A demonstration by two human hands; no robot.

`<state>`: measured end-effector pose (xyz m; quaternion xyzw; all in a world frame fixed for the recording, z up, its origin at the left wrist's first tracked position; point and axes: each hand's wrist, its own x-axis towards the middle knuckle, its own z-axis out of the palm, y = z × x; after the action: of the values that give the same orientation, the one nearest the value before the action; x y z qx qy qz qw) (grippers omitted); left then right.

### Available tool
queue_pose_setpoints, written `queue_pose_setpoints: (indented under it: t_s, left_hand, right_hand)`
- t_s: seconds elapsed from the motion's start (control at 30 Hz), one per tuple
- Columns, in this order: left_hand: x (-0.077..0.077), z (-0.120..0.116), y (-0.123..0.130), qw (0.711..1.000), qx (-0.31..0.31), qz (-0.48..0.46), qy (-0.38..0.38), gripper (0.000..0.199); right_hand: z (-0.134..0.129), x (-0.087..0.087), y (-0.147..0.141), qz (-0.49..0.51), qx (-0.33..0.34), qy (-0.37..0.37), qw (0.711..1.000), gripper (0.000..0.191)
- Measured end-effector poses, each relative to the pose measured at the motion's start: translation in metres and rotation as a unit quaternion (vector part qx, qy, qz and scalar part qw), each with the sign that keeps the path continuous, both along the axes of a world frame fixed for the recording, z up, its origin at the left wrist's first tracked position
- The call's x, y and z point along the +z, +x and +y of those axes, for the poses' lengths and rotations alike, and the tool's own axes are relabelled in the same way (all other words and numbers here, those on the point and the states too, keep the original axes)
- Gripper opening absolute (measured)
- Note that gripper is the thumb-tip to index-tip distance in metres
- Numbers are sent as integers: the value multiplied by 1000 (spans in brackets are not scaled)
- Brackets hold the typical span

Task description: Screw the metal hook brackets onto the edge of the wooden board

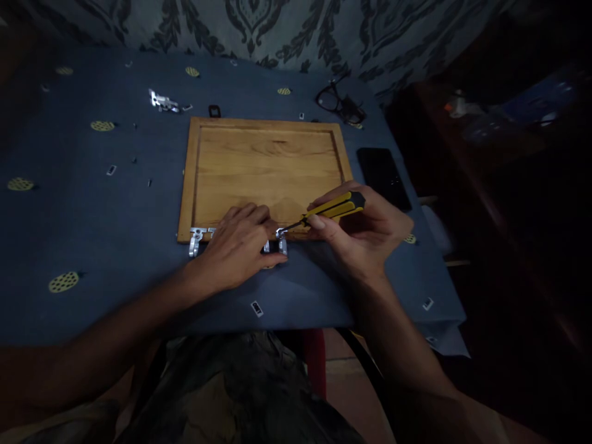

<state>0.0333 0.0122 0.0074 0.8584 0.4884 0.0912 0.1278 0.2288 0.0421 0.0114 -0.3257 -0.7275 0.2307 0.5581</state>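
A framed wooden panel lies flat on the table, its near edge fitted with metal hinges. My right hand grips a yellow and black screwdriver. Its tip meets the right metal hinge at the panel's near edge; the screw itself is too small to make out. Over that edge lies my left hand, fingers curled on the wood and thumb against the underside of the same hinge. To its left, another metal hinge is partly visible beside the wrist.
A loose metal hinge and a small dark square piece lie behind the panel. Several tiny screws, one a small screw, are scattered left. Eyeglasses and a black phone are on the right of the blue tablecloth.
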Motion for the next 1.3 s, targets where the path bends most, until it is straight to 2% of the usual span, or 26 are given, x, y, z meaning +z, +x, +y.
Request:
queue_pose_setpoints:
  t_s: [0.2, 0.4, 0.53, 0.67, 0.87, 1.0, 1.3]
  left_hand:
    - [-3, 0, -2, 1000, -1, -2, 16, 38]
    - [-2, -1, -1, 1000, 5, -2, 15, 38]
    - [0, 0, 0, 1000, 7, 4, -4, 40]
    - [1, 1, 0, 1000, 13, -2, -9, 42]
    - [1, 2, 0, 1000, 14, -2, -11, 36]
    - [-1, 1, -2, 1000, 8, -4, 12, 31]
    - [-1, 2, -2, 1000, 4, -13, 16, 33]
  right_hand:
    - [0, 0, 1, -7, 6, 5, 1000, 19]
    - [1, 0, 3, -10, 13, -26, 1000, 9]
    - [2, 0, -1, 6, 5, -29, 1000, 22]
    - [0, 7, -3, 12, 2, -99, 995, 34]
    - [-8, 22, 2, -9, 74, -177, 981, 34]
    - [-8, 22, 5, -23, 94, -145, 985, 34]
    - [-9, 15, 9, -30, 0, -95, 995, 31]
